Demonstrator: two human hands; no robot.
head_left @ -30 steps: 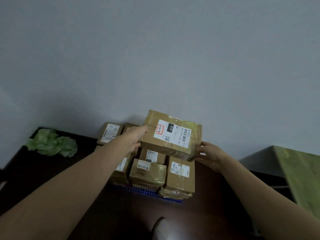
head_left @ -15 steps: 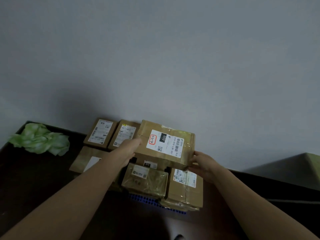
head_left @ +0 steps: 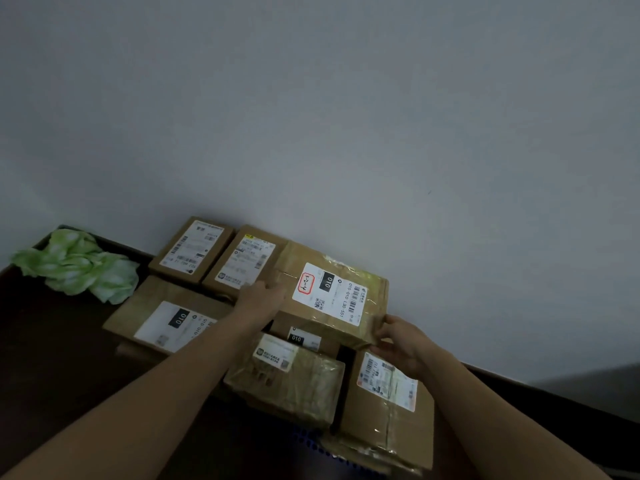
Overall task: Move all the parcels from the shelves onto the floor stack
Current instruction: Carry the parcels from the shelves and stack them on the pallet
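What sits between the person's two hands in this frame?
The head view shows the big taped parcel with the red-circled label. The left hand touches one end of it and the right hand holds its opposite corner.

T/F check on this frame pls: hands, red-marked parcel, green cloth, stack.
1. The left hand and the right hand both touch the red-marked parcel. True.
2. The green cloth lies to the right of the stack. False: it lies to the left of it.
3. The stack stands next to the grey wall. True.
4. The red-marked parcel's label faces down. False: it faces up, in plain view.
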